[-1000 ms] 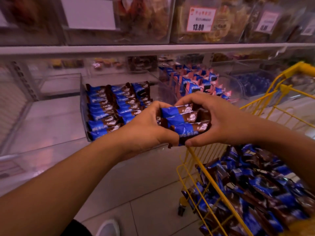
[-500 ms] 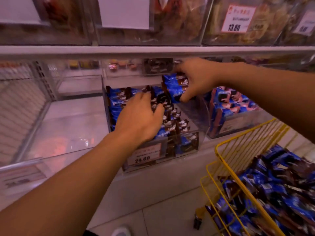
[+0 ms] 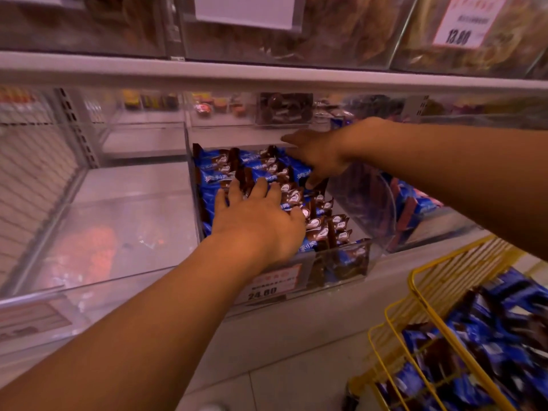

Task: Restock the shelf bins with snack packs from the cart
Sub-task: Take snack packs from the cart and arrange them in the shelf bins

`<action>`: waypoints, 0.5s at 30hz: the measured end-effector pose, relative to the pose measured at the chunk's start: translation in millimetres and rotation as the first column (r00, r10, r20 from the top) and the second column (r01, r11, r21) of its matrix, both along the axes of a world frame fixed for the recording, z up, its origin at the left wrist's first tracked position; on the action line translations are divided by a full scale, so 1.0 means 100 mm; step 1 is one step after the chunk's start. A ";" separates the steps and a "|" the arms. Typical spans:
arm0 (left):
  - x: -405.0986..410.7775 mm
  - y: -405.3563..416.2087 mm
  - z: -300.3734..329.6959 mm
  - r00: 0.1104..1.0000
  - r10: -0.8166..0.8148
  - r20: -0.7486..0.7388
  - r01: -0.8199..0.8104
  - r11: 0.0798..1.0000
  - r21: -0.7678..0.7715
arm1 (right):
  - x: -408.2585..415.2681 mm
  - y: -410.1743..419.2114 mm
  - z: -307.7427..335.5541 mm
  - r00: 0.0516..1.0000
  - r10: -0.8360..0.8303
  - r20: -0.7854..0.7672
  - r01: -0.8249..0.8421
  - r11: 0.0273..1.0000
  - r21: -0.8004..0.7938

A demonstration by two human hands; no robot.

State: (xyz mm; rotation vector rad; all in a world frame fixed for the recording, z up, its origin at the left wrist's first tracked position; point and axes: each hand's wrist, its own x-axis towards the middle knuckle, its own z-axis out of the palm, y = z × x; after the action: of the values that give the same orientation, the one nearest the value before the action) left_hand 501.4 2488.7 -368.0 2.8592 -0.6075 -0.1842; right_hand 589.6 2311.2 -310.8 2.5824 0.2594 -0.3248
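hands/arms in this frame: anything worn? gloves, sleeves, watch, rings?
Nothing worn that shows. The left hand and right hand are bare: no gloves, and no rings that I can make out. Both forearms are bare to the frame edge, with no sleeve, watch or band at either wrist.

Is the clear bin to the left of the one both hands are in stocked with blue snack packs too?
No, the left bin shows only its bare clear floor, while the blue packs fill the bin beside it.

Cart (image 3: 421, 280) cut off at right; its packs (image 3: 489, 345) seemingly blurred.
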 end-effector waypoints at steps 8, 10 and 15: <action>0.00 -0.01 0.02 1.000 0.002 -0.030 -0.001 1.000 0.021 | -0.01 -0.02 -0.15 0.996 -0.080 -0.039 0.070 0.978 -0.197; -0.02 -0.01 0.04 0.999 0.001 -0.044 -0.001 1.000 0.013 | -0.09 0.00 -0.12 0.997 -0.069 -0.027 0.062 0.972 -0.225; -0.23 -0.12 0.27 0.954 0.018 0.300 0.014 0.994 -0.106 | -0.90 -0.13 0.26 0.933 0.184 0.308 -0.163 0.982 -0.095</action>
State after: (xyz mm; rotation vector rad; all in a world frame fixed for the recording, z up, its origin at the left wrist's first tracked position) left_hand 478.3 2476.7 -341.1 2.8026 -0.6471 0.2824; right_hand 499.8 2298.5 -284.9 2.4749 0.3498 0.1425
